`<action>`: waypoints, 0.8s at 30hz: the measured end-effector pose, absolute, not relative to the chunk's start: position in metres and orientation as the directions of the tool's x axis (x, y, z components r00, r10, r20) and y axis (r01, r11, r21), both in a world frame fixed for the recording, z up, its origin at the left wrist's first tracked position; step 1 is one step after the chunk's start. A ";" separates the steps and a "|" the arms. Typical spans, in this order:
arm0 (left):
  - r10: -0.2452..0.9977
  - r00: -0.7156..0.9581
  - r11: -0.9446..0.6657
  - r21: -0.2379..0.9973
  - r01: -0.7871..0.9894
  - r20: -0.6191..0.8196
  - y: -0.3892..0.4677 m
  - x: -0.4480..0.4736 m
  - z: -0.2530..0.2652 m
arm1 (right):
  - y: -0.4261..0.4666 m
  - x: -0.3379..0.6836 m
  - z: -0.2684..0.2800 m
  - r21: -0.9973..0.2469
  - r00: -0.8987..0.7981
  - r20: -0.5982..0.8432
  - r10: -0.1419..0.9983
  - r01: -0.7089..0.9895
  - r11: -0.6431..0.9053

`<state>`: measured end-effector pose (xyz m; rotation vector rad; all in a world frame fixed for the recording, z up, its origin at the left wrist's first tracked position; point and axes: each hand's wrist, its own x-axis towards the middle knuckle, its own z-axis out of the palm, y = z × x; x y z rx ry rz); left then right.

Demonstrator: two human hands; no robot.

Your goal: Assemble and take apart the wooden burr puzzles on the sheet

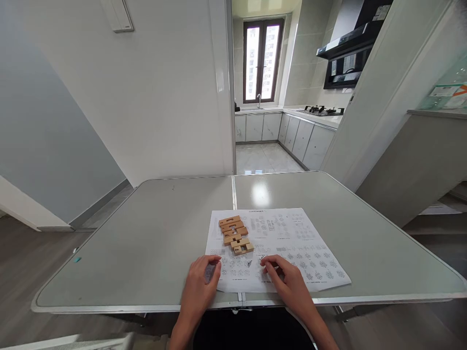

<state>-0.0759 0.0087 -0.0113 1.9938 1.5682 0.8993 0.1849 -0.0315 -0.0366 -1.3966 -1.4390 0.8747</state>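
Wooden puzzle pieces (pixel 235 234) with notches and slots lie in a slanting row on the left part of a printed instruction sheet (pixel 284 272). Dark numbers mark some of them. My left hand (pixel 201 282) rests at the sheet's lower left edge, below the pieces, its thumb and fingers loosely curved with a gap between them. Over the lower middle of the sheet is my right hand (pixel 288 281), fingers bent and the thumb tip close to the index finger. I see nothing held in either hand, and neither touches the wooden pieces.
A grey-green folding table (pixel 153 238) with a metal rim and a centre seam carries the sheet. A small teal bit (pixel 77 260) lies near its left edge. Behind, a doorway opens on a kitchen with a stove (pixel 323 111). Bottled packs (pixel 448 92) stand at the right.
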 end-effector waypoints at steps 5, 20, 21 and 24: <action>0.966 0.147 -0.256 0.691 0.676 0.213 0.009 -0.075 -0.011 | -0.032 0.185 -0.036 -0.935 0.059 0.118 0.991 0.344 0.091; 0.964 0.140 -0.260 0.681 0.685 0.227 0.008 -0.076 -0.015 | -0.034 0.184 -0.032 -0.933 0.044 0.121 0.992 0.346 0.099; 0.963 0.141 -0.262 0.679 0.686 0.229 0.008 -0.076 -0.016 | -0.034 0.184 -0.032 -0.934 0.046 0.117 0.992 0.346 0.095; 0.962 0.145 -0.267 0.679 0.684 0.232 0.009 -0.077 -0.017 | -0.033 0.185 -0.032 -0.934 0.049 0.109 0.993 0.346 0.085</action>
